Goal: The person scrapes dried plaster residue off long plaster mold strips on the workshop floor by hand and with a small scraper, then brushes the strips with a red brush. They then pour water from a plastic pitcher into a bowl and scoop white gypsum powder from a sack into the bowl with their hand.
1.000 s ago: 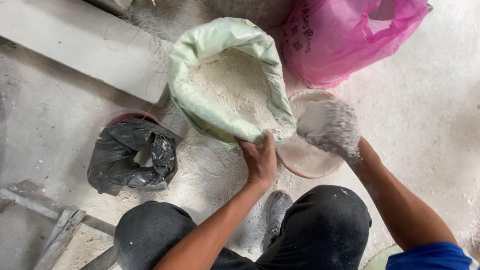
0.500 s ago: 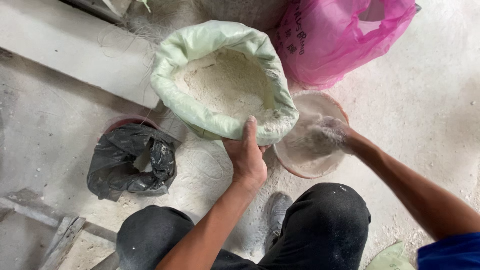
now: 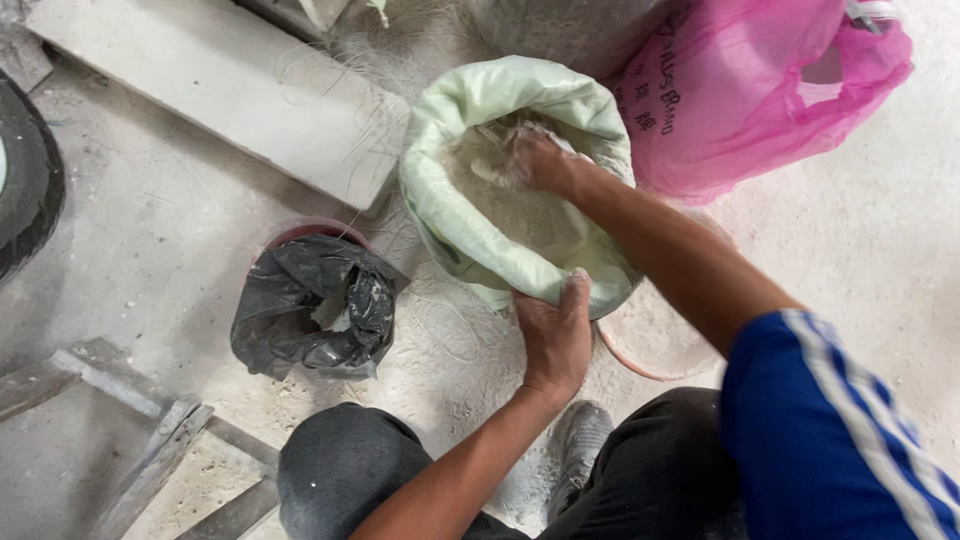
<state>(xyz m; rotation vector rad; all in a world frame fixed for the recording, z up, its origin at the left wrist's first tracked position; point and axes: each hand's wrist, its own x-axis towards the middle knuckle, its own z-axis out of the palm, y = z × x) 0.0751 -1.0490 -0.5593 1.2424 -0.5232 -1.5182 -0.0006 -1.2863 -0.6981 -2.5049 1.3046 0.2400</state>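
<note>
- Far left edge of frame: dark curved tyre point(image 3: 25, 185), cut off by the frame; grey concrete slab point(image 3: 225, 90) runs diagonally from upper left toward centre.
- Lower left: weathered wooden frame point(image 3: 150, 450) on the dusty floor.
- Left of centre: black plastic bag point(image 3: 312, 315), crinkled and glossy, lining a reddish bucket; mouth up.
- Centre, upper half: pale green woven sack point(image 3: 470, 215), rim rolled down, mouth open toward the camera and tipped slightly to the lower right; holds off-white powder.
- Left hand point(image 3: 555, 335): arm comes up from bottom centre, fingers clamped over the sack's near rim.
- Right hand point(image 3: 535, 160): forearm reaches diagonally from lower right, hand down in the powder, dusted white; closed or loose, cannot tell.
- Right of centre: round pinkish bowl point(image 3: 655, 345) beside the sack, mostly under the forearm.
- Upper right: pink translucent plastic bag point(image 3: 760, 100), crumpled.
</note>
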